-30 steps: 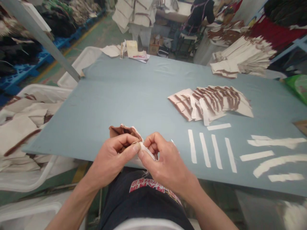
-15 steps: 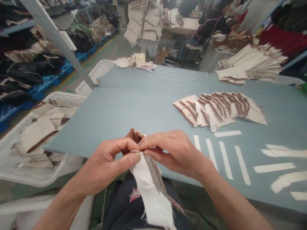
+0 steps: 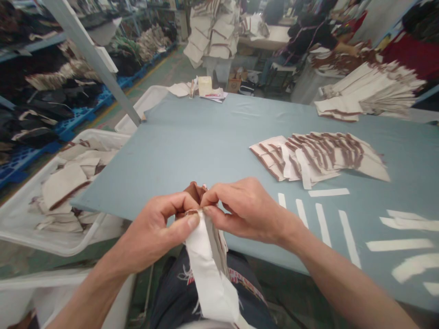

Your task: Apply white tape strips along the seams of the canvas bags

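Just off the near edge of the blue table, my left hand [image 3: 164,224] pinches a cream-and-brown fabric piece [image 3: 219,249] between thumb and fingers, its thumb on the top end of a white strip [image 3: 209,274]. That strip hangs down over my lap, frayed along its edge. Close beside it, my right hand [image 3: 243,210] is closed on the same upper edge of the fabric piece, thumb and fingertips pressed together. A brown fold [image 3: 194,189] sticks up behind my fingers. What lies right under the fingertips is hidden.
Overlapping cream pieces with brown edges [image 3: 318,155] lie on the blue table [image 3: 192,141]. Several white strips [image 3: 350,237] are spread at the right. A white bin [image 3: 65,249] of fabric pieces stands at the left, near a metal post [image 3: 99,68]. A person [image 3: 305,39] sits beyond the table.
Both hands keep their hold on the fabric piece. My right fingers have bent more and shifted slightly up, and the hanging white strip has swung a little left. The view has shifted slightly.
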`<move>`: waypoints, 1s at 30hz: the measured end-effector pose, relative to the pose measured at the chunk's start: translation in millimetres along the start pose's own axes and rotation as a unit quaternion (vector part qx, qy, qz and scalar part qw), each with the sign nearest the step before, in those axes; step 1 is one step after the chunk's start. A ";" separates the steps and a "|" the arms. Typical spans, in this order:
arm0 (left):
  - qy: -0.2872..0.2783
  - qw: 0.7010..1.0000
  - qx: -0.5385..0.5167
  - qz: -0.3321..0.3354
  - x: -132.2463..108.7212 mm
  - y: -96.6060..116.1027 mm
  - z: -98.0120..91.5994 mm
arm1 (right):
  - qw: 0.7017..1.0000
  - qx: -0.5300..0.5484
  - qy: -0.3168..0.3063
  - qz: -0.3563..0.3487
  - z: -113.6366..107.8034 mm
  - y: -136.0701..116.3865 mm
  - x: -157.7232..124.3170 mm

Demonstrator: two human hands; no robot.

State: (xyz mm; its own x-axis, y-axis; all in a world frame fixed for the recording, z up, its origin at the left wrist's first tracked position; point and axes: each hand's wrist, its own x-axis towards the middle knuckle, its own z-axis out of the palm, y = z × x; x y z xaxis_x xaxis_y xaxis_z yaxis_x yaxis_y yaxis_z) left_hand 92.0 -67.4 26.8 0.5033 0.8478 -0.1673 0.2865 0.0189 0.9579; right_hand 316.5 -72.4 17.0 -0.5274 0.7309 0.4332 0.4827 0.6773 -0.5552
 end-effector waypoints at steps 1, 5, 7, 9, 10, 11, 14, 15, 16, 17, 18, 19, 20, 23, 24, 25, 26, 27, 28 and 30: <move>0.009 1.000 0.002 -0.001 1.1 2.3 2.6 | 1.000 0.013 -0.020 0.016 -3.8 -0.7 0.8; 0.048 0.998 0.044 0.010 5.9 9.5 15.0 | 0.995 -0.007 -0.070 0.068 -14.7 -7.9 1.8; 0.082 0.992 0.087 0.030 8.0 10.5 22.9 | 0.994 -0.032 -0.066 0.081 -14.9 -9.7 -0.4; 0.129 0.981 0.130 0.062 9.9 10.2 30.5 | 0.994 -0.031 -0.048 0.089 -12.9 -7.2 -4.7; 0.145 0.976 0.144 0.074 10.9 9.9 33.4 | 0.995 -0.011 -0.040 0.094 -11.9 -4.4 -7.2; 0.148 0.975 0.149 0.076 11.7 9.8 35.1 | 0.994 0.021 -0.037 0.103 -11.3 -1.0 -9.8; 0.084 0.988 0.123 0.048 12.4 10.6 31.3 | 0.976 0.154 -0.053 0.144 -12.8 8.4 -16.4; 0.056 0.991 0.115 0.039 11.8 11.1 27.1 | 0.968 0.189 -0.061 0.153 -14.3 9.7 -17.7; 0.028 0.993 0.113 0.034 10.9 11.7 21.9 | 0.963 0.210 -0.069 0.156 -16.0 9.8 -18.6; 0.003 0.993 0.116 0.035 9.8 12.4 16.3 | 0.962 0.214 -0.075 0.154 -17.8 8.6 -18.9; -0.018 0.991 0.124 0.037 8.7 13.2 10.7 | 0.965 0.200 -0.077 0.149 -19.4 6.5 -18.7; -0.035 0.990 0.133 0.041 7.7 14.2 5.6 | 0.972 0.171 -0.075 0.144 -20.9 3.9 -18.0; -0.047 0.987 0.144 0.046 7.1 15.4 1.5 | 0.979 0.132 -0.073 0.138 -22.1 1.1 -16.8; -0.052 0.981 0.175 0.067 7.0 20.8 -3.5 | 0.993 0.021 -0.061 0.102 -24.3 -4.9 -11.6; -0.049 0.979 0.184 0.078 7.3 22.9 -3.0 | 0.995 0.002 -0.058 0.085 -24.8 -5.8 -9.7; -0.047 0.976 0.195 0.089 7.7 24.8 -2.0 | 0.996 -0.005 -0.057 0.071 -25.3 -6.2 -7.9; -0.043 0.972 0.208 0.101 7.8 26.3 -0.8 | 0.996 -0.004 -0.058 0.061 -25.7 -6.3 -6.3; -0.038 0.968 0.222 0.114 7.6 27.3 0.5 | 0.997 0.003 -0.060 0.058 -26.1 -6.4 -5.1; -0.034 0.962 0.237 0.129 7.2 27.7 1.6 | 0.996 0.011 -0.064 0.064 -26.3 -6.5 -4.3; -0.027 0.950 0.265 0.162 5.2 26.5 3.0 | 0.993 0.030 -0.074 0.088 -26.2 -7.6 -3.8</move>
State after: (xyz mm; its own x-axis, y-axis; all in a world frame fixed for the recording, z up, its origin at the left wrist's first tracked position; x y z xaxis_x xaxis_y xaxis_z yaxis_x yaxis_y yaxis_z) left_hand 104.7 -64.1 50.6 0.6721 0.7349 0.0910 0.4720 -0.5198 0.7120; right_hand 333.2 -78.1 38.2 -0.5375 0.8140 0.2201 0.5361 0.5314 -0.6559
